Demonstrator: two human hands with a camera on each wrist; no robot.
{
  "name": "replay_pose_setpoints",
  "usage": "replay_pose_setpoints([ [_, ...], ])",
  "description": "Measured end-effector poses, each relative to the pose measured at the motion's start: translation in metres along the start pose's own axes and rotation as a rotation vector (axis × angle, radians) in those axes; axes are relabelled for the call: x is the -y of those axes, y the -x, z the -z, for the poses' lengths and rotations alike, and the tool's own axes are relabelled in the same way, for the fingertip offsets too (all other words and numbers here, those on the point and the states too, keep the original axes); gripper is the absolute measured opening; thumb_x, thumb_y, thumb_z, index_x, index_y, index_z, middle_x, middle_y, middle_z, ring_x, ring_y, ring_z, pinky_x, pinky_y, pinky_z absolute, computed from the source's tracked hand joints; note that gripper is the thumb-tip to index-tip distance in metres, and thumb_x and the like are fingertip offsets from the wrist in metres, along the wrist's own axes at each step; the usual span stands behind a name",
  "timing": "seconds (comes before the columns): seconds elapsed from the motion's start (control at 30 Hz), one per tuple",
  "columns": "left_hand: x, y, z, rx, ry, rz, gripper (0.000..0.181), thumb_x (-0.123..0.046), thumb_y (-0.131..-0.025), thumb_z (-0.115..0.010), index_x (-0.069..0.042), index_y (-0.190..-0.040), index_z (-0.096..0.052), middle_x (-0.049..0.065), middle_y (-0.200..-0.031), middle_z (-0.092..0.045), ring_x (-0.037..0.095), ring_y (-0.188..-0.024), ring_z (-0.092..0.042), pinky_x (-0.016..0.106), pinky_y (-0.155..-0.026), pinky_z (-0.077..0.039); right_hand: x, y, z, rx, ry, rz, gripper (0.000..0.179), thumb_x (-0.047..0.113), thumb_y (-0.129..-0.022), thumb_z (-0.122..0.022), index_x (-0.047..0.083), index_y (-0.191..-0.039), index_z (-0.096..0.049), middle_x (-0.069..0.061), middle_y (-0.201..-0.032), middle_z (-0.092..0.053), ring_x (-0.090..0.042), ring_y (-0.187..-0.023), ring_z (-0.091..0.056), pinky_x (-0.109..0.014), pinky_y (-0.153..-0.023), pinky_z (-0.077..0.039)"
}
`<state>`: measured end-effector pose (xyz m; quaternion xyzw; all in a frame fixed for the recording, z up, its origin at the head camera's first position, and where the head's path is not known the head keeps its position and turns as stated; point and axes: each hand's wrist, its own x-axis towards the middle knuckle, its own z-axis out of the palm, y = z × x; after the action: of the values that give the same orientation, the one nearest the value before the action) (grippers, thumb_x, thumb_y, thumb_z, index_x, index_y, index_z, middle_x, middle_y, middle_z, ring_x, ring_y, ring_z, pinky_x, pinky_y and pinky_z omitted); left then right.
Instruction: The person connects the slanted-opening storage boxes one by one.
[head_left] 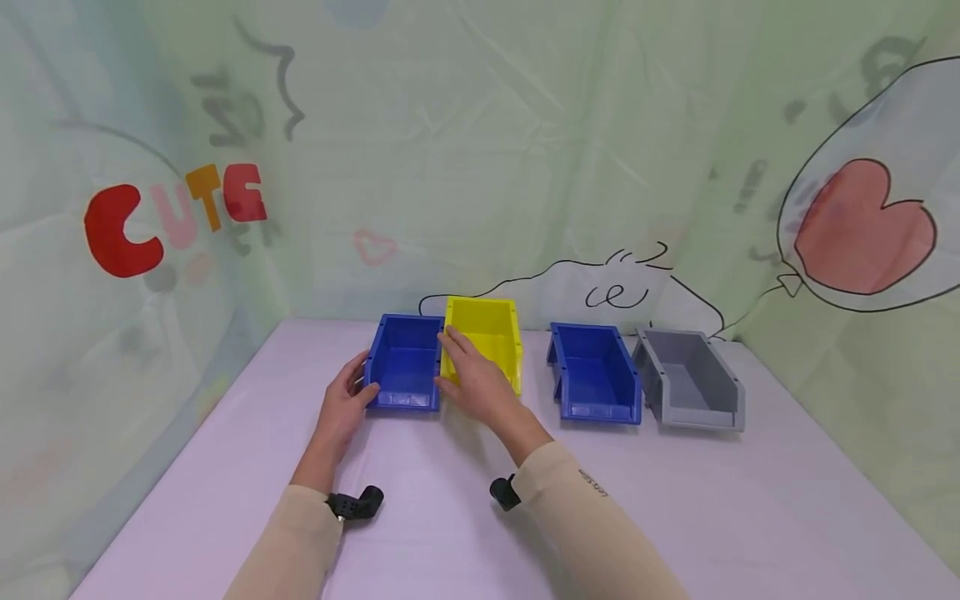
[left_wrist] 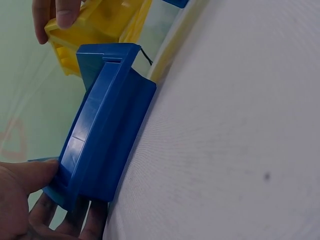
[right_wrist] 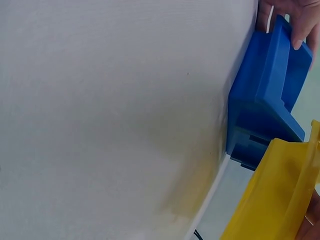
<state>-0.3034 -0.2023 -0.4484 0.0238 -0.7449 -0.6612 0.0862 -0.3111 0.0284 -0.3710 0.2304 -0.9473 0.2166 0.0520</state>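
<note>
My left hand [head_left: 347, 406] grips a blue storage bin [head_left: 405, 367] by its left wall, thumb over the rim and fingers outside. In the left wrist view the thumb [left_wrist: 42, 172] presses the rim of that blue bin [left_wrist: 100, 130]. A yellow storage bin [head_left: 491, 321] stands against its right side. My right hand [head_left: 480, 379] holds the yellow bin at its left wall; the left wrist view shows fingertips on its edge. The yellow bin [right_wrist: 280, 185] looks raised off the table in the right wrist view, where it hides part of the right hand.
To the right stand a second blue bin [head_left: 596, 371] and a grey bin [head_left: 690, 379], side by side. A white cloth covers the table [head_left: 450, 533]. Printed curtain walls [head_left: 480, 167] rise behind and at both sides. Each wrist wears a black camera [head_left: 356, 504].
</note>
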Motion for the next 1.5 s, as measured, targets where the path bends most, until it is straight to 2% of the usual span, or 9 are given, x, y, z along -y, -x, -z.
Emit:
replay_pose_setpoints([
  [0.07, 0.000, 0.000, 0.000, 0.003, 0.006, -0.005, 0.063, 0.003, -0.102, -0.055, -0.015, -0.161, -0.037, 0.020, -0.164, -0.038, 0.041, -0.151, -0.037, 0.049, -0.126, -0.032, 0.000, -0.001, -0.001, 0.007, 0.007, 0.001, 0.074, 0.030, -0.102, -0.068, 0.018, -0.164, -0.030, 0.001, -0.173, -0.022, -0.033, -0.118, -0.068, -0.044, -0.110, -0.052],
  [0.17, 0.000, 0.001, 0.000, 0.004, 0.017, -0.011, 0.064, 0.004, -0.102, -0.054, -0.013, -0.161, -0.037, 0.022, -0.164, -0.037, 0.043, -0.151, -0.036, 0.051, -0.126, -0.032, 0.000, -0.002, -0.001, 0.018, 0.013, 0.001, 0.075, 0.029, -0.102, -0.068, 0.018, -0.164, -0.029, 0.001, -0.174, -0.021, -0.033, -0.132, -0.061, -0.045, -0.114, -0.049],
  [0.3, -0.001, 0.003, 0.000, 0.008, -0.003, -0.003, 0.064, 0.003, -0.103, -0.053, -0.013, -0.162, -0.035, 0.023, -0.165, -0.034, 0.044, -0.152, -0.035, 0.052, -0.126, -0.032, 0.000, -0.002, -0.002, 0.031, 0.019, -0.008, 0.075, 0.030, -0.102, -0.067, 0.018, -0.165, -0.028, 0.002, -0.174, -0.020, -0.032, -0.142, -0.053, -0.044, -0.117, -0.045],
  [0.7, -0.002, 0.002, 0.002, 0.015, -0.019, 0.005, 0.064, 0.002, -0.103, -0.054, -0.014, -0.162, -0.035, 0.023, -0.166, -0.033, 0.042, -0.153, -0.034, 0.051, -0.126, -0.031, -0.001, 0.000, -0.007, 0.036, 0.009, -0.020, 0.078, 0.030, -0.101, -0.068, 0.021, -0.166, -0.025, 0.004, -0.174, -0.019, -0.032, -0.143, -0.051, -0.046, -0.119, -0.043],
  [0.93, 0.000, 0.000, 0.001, 0.018, 0.015, -0.001, 0.063, 0.004, -0.103, -0.054, -0.013, -0.161, -0.036, 0.023, -0.164, -0.035, 0.043, -0.151, -0.037, 0.050, -0.126, -0.032, -0.004, 0.001, -0.016, 0.074, -0.007, -0.061, 0.078, 0.030, -0.101, -0.069, 0.021, -0.165, -0.027, 0.004, -0.174, -0.019, -0.027, -0.152, -0.040, -0.044, -0.122, -0.040],
  [1.2, -0.002, 0.000, 0.000, 0.023, 0.014, -0.020, 0.064, 0.004, -0.102, -0.053, -0.011, -0.161, -0.035, 0.025, -0.163, -0.035, 0.044, -0.150, -0.037, 0.052, -0.126, -0.032, -0.007, 0.003, -0.019, 0.058, -0.010, -0.050, 0.078, 0.030, -0.101, -0.069, 0.019, -0.165, -0.027, 0.004, -0.174, -0.019, -0.026, -0.153, -0.039, -0.045, -0.123, -0.038],
  [1.5, -0.003, 0.001, 0.001, 0.029, 0.005, -0.004, 0.063, 0.002, -0.103, -0.053, -0.012, -0.162, -0.034, 0.024, -0.165, -0.034, 0.044, -0.151, -0.035, 0.051, -0.126, -0.032, -0.009, 0.003, -0.027, 0.076, -0.024, -0.072, 0.079, 0.030, -0.100, -0.070, 0.020, -0.165, -0.027, 0.005, -0.174, -0.018, -0.024, -0.155, -0.036, -0.044, -0.124, -0.037],
])
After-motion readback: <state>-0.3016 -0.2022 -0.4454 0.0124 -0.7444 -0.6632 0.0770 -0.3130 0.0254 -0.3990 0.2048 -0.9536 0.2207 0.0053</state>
